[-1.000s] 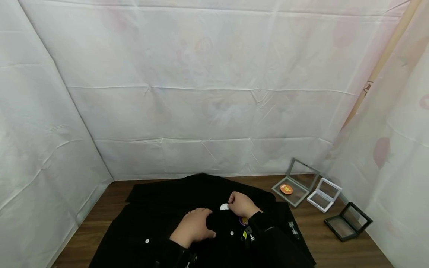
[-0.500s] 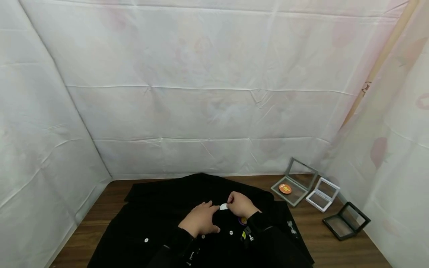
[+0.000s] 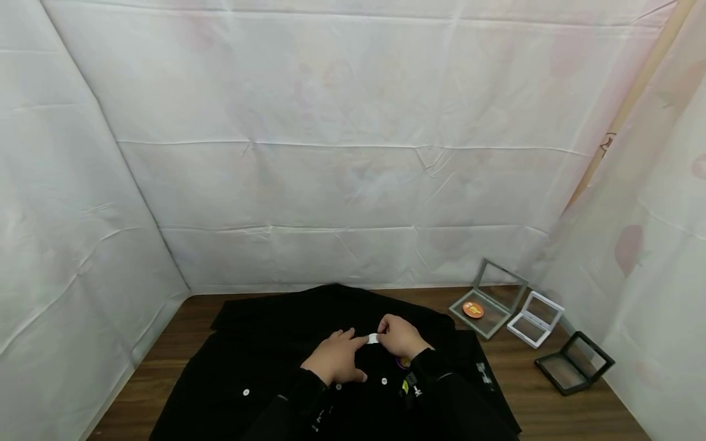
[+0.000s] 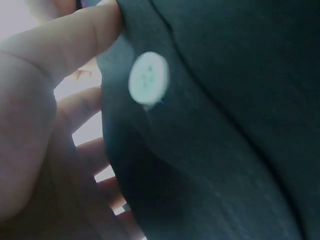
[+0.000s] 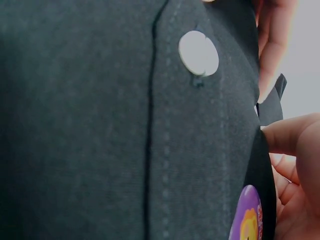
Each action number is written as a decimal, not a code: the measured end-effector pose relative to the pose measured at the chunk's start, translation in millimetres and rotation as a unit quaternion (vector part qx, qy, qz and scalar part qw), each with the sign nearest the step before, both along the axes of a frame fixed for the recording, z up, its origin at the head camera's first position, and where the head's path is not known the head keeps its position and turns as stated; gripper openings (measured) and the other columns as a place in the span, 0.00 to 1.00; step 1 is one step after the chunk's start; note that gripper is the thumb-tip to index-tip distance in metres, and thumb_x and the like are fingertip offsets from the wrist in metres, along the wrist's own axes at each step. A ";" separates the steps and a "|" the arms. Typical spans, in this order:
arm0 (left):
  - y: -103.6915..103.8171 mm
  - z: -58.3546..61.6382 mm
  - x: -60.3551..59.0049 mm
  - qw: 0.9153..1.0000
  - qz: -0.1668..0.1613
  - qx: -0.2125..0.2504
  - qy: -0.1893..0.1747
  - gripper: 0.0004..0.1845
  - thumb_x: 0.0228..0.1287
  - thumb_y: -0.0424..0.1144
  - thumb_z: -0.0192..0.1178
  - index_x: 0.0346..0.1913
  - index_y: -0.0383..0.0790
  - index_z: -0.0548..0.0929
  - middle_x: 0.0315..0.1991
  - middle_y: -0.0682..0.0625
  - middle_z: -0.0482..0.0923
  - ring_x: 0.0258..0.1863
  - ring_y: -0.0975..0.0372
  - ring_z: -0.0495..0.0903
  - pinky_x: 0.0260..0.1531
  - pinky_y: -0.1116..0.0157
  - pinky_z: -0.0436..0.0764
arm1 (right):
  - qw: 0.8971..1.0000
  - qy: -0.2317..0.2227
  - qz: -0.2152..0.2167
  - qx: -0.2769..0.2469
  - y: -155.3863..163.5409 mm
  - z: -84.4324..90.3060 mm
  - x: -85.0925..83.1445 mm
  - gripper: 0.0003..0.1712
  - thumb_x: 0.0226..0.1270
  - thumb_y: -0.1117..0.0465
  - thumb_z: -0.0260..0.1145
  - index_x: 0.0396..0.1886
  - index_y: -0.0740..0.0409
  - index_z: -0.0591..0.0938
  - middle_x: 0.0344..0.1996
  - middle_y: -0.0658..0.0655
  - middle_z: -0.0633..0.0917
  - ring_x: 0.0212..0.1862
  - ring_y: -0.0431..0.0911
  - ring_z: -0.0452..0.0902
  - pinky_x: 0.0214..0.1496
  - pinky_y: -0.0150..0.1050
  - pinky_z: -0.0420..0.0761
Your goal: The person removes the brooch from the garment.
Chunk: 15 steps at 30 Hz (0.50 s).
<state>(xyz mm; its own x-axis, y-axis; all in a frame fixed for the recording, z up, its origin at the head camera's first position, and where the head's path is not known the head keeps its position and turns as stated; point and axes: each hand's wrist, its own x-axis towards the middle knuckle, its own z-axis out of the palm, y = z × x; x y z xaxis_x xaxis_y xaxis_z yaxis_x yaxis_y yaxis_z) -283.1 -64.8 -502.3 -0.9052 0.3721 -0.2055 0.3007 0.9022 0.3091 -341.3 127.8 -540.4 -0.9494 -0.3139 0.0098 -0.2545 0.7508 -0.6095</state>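
Observation:
A black shirt (image 3: 259, 355) with white buttons (image 3: 384, 381) lies spread out in the head view. My right hand (image 3: 401, 337) pinches a small round white piece (image 3: 373, 338) on the shirt, its fingers curled and partly hiding it. From the left, my left hand (image 3: 335, 357) rests on the cloth, fingers fairly straight, with a fingertip at the piece's edge. In the left wrist view my thumb (image 4: 85, 37) lies beside a button (image 4: 149, 78). A purple badge (image 5: 247, 215) is on the shirt near the right hand; the cloth hides the white piece from the right wrist view.
To the right on the wooden table (image 3: 557, 419) stand three opened frame cases: a grey one (image 3: 485, 331) with an orange badge (image 3: 472, 309) in it, a white one (image 3: 526, 335) and a black one (image 3: 573, 388). White cloth walls (image 3: 342, 184) enclose the table.
My left hand has moved right and up to the white piece, and less of the piece shows now. The right hand has stayed nearly in place.

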 end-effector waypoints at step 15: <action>1.9 -1.4 -11.7 1.000 -0.013 0.008 -0.013 0.36 0.61 0.51 0.74 0.72 0.51 0.77 0.77 0.43 0.64 0.77 0.43 0.60 0.72 0.41 0.62 | 1.000 0.007 0.003 0.001 1.1 -1.2 0.0 0.06 0.70 0.61 0.70 0.35 0.53 0.80 0.25 0.49 0.76 0.27 0.42 0.71 0.33 0.41 0.72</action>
<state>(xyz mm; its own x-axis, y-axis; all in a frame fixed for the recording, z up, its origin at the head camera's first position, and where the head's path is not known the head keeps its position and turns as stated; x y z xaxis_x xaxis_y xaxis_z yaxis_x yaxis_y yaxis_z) -294.7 -62.8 -503.7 -0.8891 0.3996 -0.2233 0.3164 0.8890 0.3311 -341.4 128.9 -541.6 -0.9474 -0.3194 0.0223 -0.2674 0.7509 -0.6038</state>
